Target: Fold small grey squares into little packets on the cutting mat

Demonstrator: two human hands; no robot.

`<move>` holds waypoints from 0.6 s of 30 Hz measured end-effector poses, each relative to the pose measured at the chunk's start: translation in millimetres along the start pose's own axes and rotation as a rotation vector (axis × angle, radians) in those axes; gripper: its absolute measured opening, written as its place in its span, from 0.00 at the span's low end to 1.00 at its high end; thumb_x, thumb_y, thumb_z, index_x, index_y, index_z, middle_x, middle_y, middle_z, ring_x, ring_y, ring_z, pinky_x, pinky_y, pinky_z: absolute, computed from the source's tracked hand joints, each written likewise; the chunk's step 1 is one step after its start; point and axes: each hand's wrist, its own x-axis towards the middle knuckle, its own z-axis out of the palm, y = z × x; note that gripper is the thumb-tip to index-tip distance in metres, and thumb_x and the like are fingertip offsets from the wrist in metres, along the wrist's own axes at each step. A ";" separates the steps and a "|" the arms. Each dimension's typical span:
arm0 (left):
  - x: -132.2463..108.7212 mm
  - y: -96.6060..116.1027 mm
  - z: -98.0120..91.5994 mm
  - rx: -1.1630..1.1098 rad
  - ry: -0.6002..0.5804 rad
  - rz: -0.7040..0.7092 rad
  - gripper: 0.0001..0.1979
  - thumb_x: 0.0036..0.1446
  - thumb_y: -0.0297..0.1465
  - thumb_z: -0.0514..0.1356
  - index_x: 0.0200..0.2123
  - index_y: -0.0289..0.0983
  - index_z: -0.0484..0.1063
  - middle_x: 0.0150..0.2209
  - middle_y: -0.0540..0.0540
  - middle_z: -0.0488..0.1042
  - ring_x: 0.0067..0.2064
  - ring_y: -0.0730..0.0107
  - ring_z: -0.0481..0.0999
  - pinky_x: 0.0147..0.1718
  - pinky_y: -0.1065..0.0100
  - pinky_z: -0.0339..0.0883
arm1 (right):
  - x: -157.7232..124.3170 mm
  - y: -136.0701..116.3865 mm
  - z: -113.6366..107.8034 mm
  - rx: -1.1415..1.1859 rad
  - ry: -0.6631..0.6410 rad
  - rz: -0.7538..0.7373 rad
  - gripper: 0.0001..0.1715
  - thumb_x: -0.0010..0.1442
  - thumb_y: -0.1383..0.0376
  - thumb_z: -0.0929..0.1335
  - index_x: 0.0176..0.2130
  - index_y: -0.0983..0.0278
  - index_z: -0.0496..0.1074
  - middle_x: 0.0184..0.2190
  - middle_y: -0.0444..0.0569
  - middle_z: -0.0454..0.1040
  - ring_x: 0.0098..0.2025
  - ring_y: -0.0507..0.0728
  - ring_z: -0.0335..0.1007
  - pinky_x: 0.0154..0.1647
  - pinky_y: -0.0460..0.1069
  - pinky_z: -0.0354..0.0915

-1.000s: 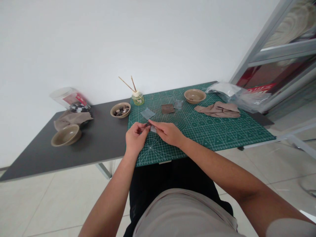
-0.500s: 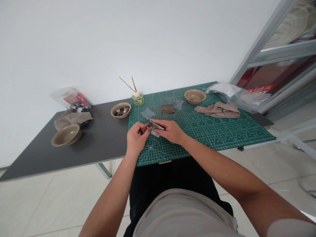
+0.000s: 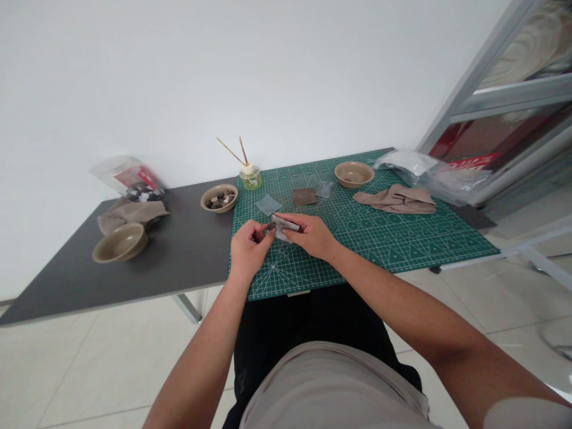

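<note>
Above the near part of the green cutting mat (image 3: 384,238), my left hand (image 3: 251,244) pinches a small dark piece (image 3: 270,226) between thumb and fingertips. My right hand (image 3: 314,236) is closed on a folded grey sheet (image 3: 284,225), which touches or nearly touches the dark piece. Just behind my hands a blue-grey square (image 3: 268,205) lies on the mat. Farther right lie a brown square (image 3: 304,196) and another grey-blue square (image 3: 324,189).
A bowl of dark and pale pieces (image 3: 218,198) stands left of the mat, near a reed bottle (image 3: 251,177). Other bowls (image 3: 354,174) (image 3: 120,243), a brown cloth (image 3: 395,199), clear plastic bags (image 3: 415,165) and a tipped plastic container (image 3: 129,179) surround the work area.
The grey sheet in my right hand has tilted, and more of its pale face now shows. My left hand has barely moved and keeps its pinch.
</note>
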 end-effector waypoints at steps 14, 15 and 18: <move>2.1 -9.9 6.4 -0.202 0.043 -0.047 0.05 0.50 0.31 0.64 0.29 0.38 0.70 0.26 0.53 0.71 0.28 0.74 0.71 0.31 0.72 0.65 | -4.3 -5.8 5.6 -0.507 -0.145 -0.367 0.29 0.65 0.74 0.59 0.63 0.60 0.64 0.63 0.50 0.65 0.59 0.57 0.68 0.60 0.58 0.66; 2.6 -10.0 6.4 -0.230 0.047 -0.040 0.05 0.50 0.31 0.64 0.30 0.38 0.71 0.26 0.53 0.71 0.29 0.74 0.71 0.31 0.72 0.66 | -4.2 -5.8 6.2 -0.537 -0.142 -0.385 0.29 0.65 0.74 0.59 0.63 0.61 0.64 0.64 0.51 0.65 0.58 0.58 0.68 0.59 0.59 0.66; 2.8 -9.6 5.5 -0.272 0.052 -0.038 0.05 0.50 0.31 0.64 0.29 0.38 0.71 0.26 0.53 0.72 0.29 0.74 0.71 0.31 0.72 0.66 | -4.2 -6.3 7.7 -0.608 -0.137 -0.427 0.29 0.65 0.75 0.59 0.63 0.65 0.64 0.64 0.54 0.65 0.57 0.59 0.68 0.58 0.59 0.66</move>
